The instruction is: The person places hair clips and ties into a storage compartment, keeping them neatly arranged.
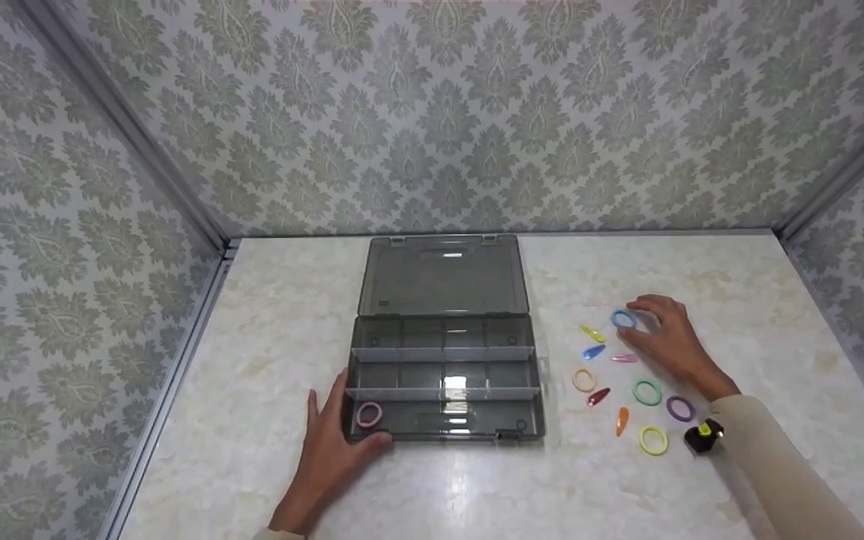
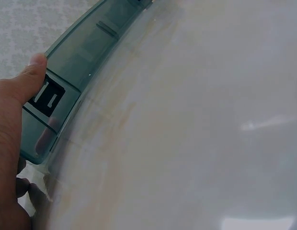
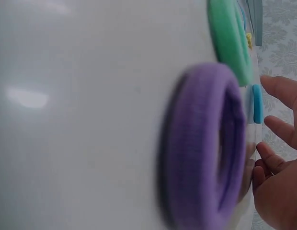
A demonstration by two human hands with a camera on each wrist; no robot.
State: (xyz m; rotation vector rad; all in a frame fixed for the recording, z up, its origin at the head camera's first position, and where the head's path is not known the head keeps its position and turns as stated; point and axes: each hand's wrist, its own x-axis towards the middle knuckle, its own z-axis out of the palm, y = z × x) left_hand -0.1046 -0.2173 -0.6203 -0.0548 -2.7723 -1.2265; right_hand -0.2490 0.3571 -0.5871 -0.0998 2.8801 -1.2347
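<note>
My left hand grips the front left corner of a grey see-through compartment box. In the left wrist view its thumb presses the front wall near the dark latch, with fingers round the side. Inside the front compartment lies a pink hair tie. My right hand hovers over the table at the right, thumb and fingers spread on either side of a blue hair tie. In the right wrist view those fingers stand apart, close to the blue tie's edge.
Scattered right of the box are green, purple, yellow and peach hair ties. Among them lie several small hair clips, including a red and an orange one. The box's lid lies back toward the patterned wall.
</note>
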